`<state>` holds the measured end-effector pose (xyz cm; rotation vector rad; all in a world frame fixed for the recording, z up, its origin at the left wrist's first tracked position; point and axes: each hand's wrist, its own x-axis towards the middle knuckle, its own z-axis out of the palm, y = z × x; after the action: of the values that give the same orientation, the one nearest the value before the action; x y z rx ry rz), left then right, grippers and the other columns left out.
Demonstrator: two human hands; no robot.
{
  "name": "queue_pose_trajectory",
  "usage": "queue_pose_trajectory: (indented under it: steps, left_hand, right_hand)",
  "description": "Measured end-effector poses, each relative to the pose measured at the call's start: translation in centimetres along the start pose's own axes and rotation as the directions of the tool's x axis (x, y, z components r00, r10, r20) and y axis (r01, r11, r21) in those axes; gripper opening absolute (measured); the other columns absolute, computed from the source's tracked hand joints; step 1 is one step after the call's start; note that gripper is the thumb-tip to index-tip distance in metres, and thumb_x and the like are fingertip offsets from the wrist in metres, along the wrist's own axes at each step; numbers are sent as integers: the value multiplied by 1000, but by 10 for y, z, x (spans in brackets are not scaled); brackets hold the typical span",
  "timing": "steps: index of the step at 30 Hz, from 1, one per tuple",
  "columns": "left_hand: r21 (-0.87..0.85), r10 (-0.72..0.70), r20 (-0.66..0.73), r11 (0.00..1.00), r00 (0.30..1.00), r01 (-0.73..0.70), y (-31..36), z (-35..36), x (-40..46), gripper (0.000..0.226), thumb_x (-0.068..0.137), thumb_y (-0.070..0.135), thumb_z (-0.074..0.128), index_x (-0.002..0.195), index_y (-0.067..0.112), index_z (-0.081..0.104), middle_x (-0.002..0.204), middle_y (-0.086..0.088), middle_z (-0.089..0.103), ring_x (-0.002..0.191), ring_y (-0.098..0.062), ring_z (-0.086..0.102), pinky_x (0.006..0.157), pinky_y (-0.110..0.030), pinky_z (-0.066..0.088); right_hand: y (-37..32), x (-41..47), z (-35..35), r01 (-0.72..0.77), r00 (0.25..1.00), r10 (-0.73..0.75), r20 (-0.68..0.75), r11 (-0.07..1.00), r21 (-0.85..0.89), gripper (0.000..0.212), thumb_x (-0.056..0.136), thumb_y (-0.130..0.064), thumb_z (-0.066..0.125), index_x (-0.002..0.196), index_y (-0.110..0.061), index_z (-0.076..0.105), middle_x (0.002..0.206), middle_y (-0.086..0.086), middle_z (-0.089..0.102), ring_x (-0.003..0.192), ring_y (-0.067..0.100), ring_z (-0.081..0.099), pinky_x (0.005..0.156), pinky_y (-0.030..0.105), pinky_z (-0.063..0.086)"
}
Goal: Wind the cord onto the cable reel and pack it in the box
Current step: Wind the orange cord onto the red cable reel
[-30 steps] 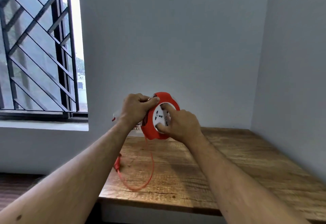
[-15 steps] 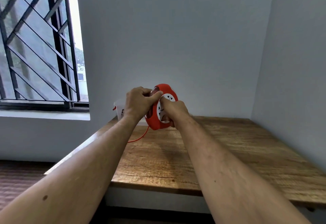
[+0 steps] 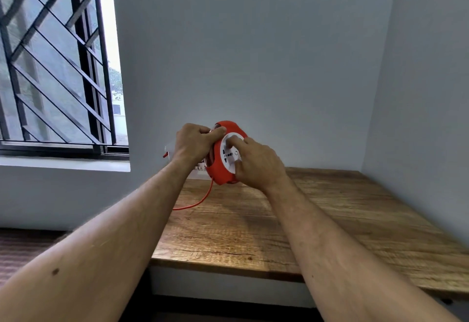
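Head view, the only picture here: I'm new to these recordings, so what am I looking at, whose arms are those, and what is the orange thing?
The camera sits on a person's head, looking forward and down, so the two bare arms are the wearer's own. No robot is involved. The left hand grips the rim of an orange cable reel, held above a wooden table. The right hand presses fingers on its white socket face. A loose orange cord hangs from the reel onto the table. A white box is partly hidden behind the left hand.

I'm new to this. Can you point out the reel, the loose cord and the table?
cable reel (image 3: 220, 174), head view, lower orange rim.
loose cord (image 3: 203, 198), head view, hanging orange strand.
table (image 3: 330, 210), head view, bare wooden top.
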<state>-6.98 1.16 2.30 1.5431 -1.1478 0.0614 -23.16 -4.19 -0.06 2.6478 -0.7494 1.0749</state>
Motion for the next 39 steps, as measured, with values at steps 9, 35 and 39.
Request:
queue_pose_trajectory:
  steps: [9, 35, 39]
  left_hand:
    - [-130, -1, 150, 991, 989, 20, -9, -25, 9, 45, 90, 42, 71, 77, 0, 77, 69, -18, 72, 59, -26, 66, 68, -37, 55]
    - [-19, 50, 341, 999, 939, -46, -5, -27, 11, 26, 90, 40, 72, 87, 15, 80, 82, -5, 79, 73, -23, 78, 83, -46, 63]
    - [15, 57, 357, 998, 932, -66, -3, -25, 11, 24, 90, 39, 73, 91, 16, 81, 84, -2, 80, 72, -18, 78, 82, -41, 64]
  right_hand:
    - [25, -4, -2, 336, 930, -285, 230, 915, -224, 69, 89, -10, 65, 145, -40, 38, 154, 7, 28, 77, 24, 63, 59, 30, 53]
    - [17, -7, 11, 498, 867, -445, 222, 767, -406, 73, 69, -37, 88, 135, -36, 55, 127, 22, 58, 63, 33, 68, 49, 37, 59]
    - [17, -7, 17, 492, 871, -425, 247, 756, -431, 73, 73, -42, 84, 137, -35, 51, 120, 22, 61, 67, 33, 70, 48, 38, 60]
